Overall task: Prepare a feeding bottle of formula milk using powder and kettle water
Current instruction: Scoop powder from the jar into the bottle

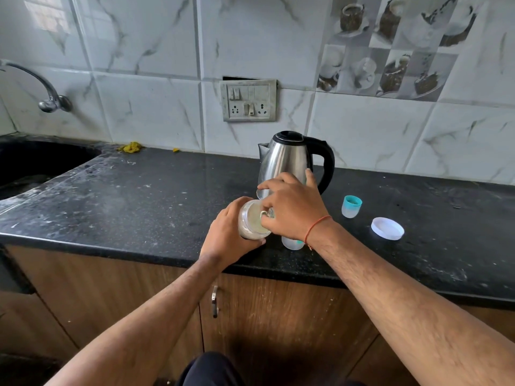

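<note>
My left hand [227,232] grips a clear jar of pale powder [250,222], tilted with its open mouth toward the right. My right hand [292,208] reaches into the jar's mouth and pinches a small scoop [264,214], mostly hidden by the fingers. The feeding bottle [291,243] stands on the black counter [139,196] just under my right wrist, only its lower part showing. A steel kettle [289,160] with a black handle stands behind both hands.
The bottle's teal cap [351,206] and a white jar lid [387,228] lie on the counter to the right. A sink [28,168] and tap [47,93] are at far left. A switchboard [248,100] is on the tiled wall. Wooden cabinet doors [278,316] are below.
</note>
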